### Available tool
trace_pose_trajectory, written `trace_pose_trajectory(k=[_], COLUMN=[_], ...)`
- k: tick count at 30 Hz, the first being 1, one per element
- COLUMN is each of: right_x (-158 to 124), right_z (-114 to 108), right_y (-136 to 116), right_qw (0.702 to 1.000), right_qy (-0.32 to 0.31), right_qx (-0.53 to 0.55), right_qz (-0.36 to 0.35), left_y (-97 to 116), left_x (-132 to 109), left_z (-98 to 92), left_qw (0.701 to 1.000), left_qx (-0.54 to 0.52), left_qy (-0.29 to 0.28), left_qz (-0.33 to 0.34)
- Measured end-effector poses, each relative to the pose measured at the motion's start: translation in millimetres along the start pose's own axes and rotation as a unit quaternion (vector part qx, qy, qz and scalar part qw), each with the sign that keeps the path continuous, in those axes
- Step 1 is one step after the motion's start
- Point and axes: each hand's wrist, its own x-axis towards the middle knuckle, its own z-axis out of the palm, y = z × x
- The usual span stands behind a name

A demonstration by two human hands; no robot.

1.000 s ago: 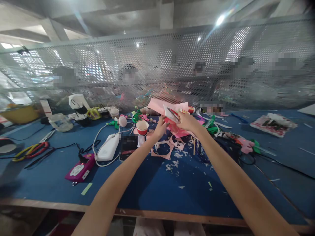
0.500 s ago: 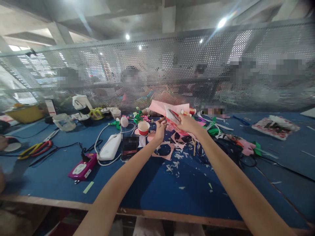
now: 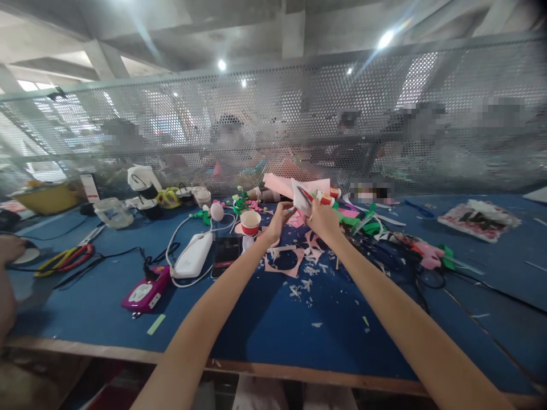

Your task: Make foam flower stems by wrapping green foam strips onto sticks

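Note:
My right hand (image 3: 323,220) is closed round a pair of scissors (image 3: 305,194), their metal blades pointing up and left. A folded-looking piece of white paper (image 3: 299,200) lies against the blades, at the fingers of that hand. My left hand (image 3: 276,222) has its fingers bent together at the lower left edge of the white paper; its exact grip is small and partly hidden. Just behind is a large pink paper sheet (image 3: 280,185). Under my hands lie pink paper offcuts (image 3: 294,271), one with a round hole. A red and white paper cup (image 3: 250,222) stands left of my left hand.
White snippets (image 3: 306,283) are scattered on the blue tabletop (image 3: 273,330). Leftward are a phone (image 3: 225,256), a white power bank (image 3: 193,256), a purple power socket (image 3: 146,289) and yellow-red scissors (image 3: 64,259). Another person's hand (image 3: 11,250) is at far left. A perforated screen (image 3: 265,125) stands behind.
My left hand has moved to the white paper's edge. The white paper and scissors have shifted slightly right and tilted more upright. The other person's hand has come further into view.

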Motion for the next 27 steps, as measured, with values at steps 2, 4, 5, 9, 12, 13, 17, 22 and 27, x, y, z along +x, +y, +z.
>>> trace_pose_trajectory(k=[2, 4, 5, 9, 12, 13, 17, 22, 27], right_x=[1, 2, 3, 7, 9, 10, 11, 12, 11], right_z=[0, 1, 1, 3, 2, 1, -3, -4, -2], right_y=[3, 6, 7, 7, 9, 10, 16, 18, 15], right_qw=[1.0, 1.0, 1.0, 0.999, 0.999, 0.999, 0.998, 0.997, 0.997], right_qy=[0.011, 0.02, 0.023, 0.03, 0.034, 0.037, 0.049, 0.049, 0.039], right_qx=[0.003, 0.007, 0.01, 0.019, 0.025, 0.028, 0.04, 0.051, 0.051], right_qz=[0.01, 0.014, 0.016, 0.021, 0.025, 0.026, 0.028, 0.033, 0.037], left_y=[9, 14, 14, 2, -14, -18, -33, -39, -35], left_x=[6, 11, 12, 9, 2, 0, -8, -19, -37], left_z=[-10.5, -18.8, -21.3, -17.9, -9.3, -7.1, -2.4, 5.6, 28.6], left_qw=[0.998, 0.992, 0.988, 0.965, 0.944, 0.936, 0.906, 0.868, 0.84], left_qx=[0.056, 0.116, 0.145, 0.252, 0.326, 0.348, 0.42, 0.477, 0.519], left_qy=[-0.027, -0.041, -0.038, -0.018, -0.01, -0.012, -0.052, -0.125, -0.136], left_qz=[0.012, 0.025, 0.036, 0.063, 0.058, 0.05, -0.009, -0.064, -0.086])
